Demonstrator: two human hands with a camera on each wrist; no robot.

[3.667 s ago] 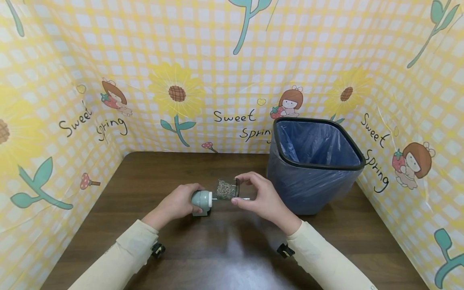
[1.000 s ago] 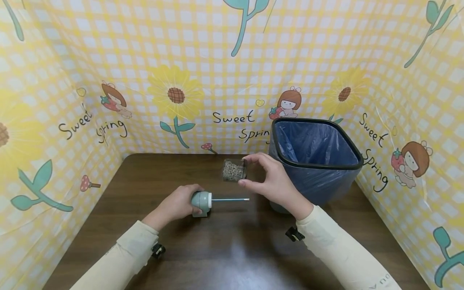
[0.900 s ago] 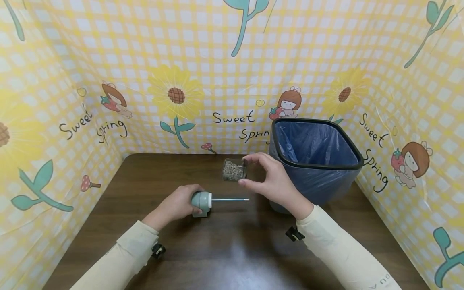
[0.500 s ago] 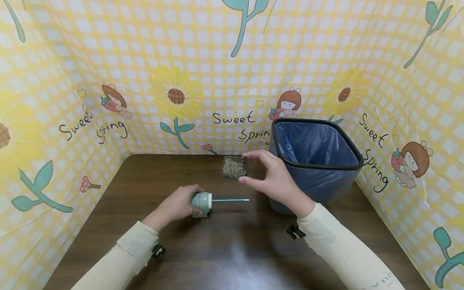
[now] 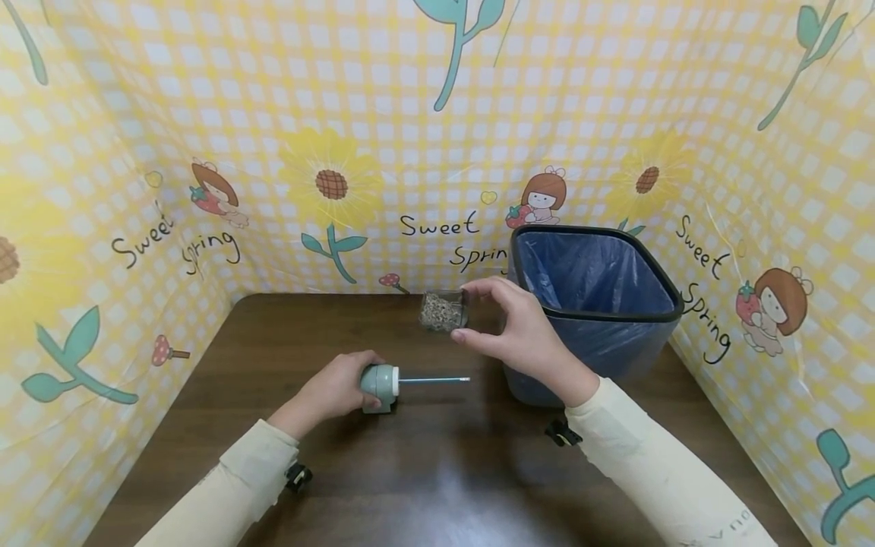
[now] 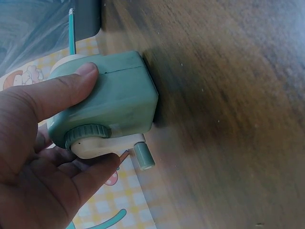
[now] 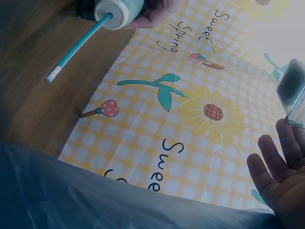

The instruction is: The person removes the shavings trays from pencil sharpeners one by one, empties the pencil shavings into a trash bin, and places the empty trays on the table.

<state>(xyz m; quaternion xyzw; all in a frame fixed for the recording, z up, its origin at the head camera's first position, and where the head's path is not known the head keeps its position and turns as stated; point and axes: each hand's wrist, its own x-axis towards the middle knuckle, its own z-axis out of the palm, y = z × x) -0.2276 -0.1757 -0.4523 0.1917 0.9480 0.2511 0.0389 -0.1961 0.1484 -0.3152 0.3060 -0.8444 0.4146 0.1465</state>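
Gripping the green sharpener (image 5: 377,380) low over the tabletop (image 5: 410,471), the left hand (image 5: 339,384) has thumb and fingers clamped round its body; a blue pencil (image 5: 432,379) sticks out to the right. The right hand (image 5: 529,330) pinches a small clear container (image 5: 443,323) by its right end, shavings (image 5: 437,310) inside. In the first head view the container was at the pencil; now it is beyond it, on the far side, and over the last half second it has edged slightly farther. The left hand and sharpener have hardly shifted. The container hangs left of the lined bin (image 5: 595,353), near but not over its mouth. My reading: the container is out and separate from the sharpener, its shavings not yet emptied.

In the left wrist view, the thumb presses the sharpener's side, with fingers beneath; whether one touches the crank (image 6: 102,144) is unclear.

The right wrist view cuts the container off at the right edge, fingertips against it; the thumb is out of sight. Pencil and container stand well apart.
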